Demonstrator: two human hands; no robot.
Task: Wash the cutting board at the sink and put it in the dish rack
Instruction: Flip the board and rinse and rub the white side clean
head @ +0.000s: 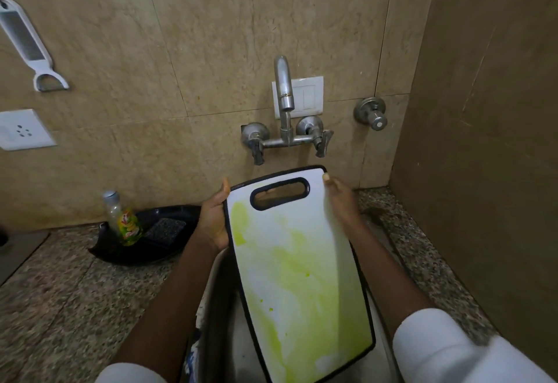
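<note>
A white cutting board [297, 265] with a black rim and a handle slot is held tilted over the steel sink [241, 349]. Yellow-green stains cover much of its face. My left hand [213, 222] grips its left edge near the handle, thumb on the rim. My right hand [342, 203] holds the right edge near the top, fingers behind the board. The tap [283, 92] on the wall stands above the board's top end; no water is running. No dish rack is in view.
A black tray [157, 249] on the granite counter [69, 298] holds a dish soap bottle [123, 219] and a scrub pad [165, 231]. A grater [27, 41] hangs on the left wall, above a socket [22, 130]. A side wall [483, 171] closes the right.
</note>
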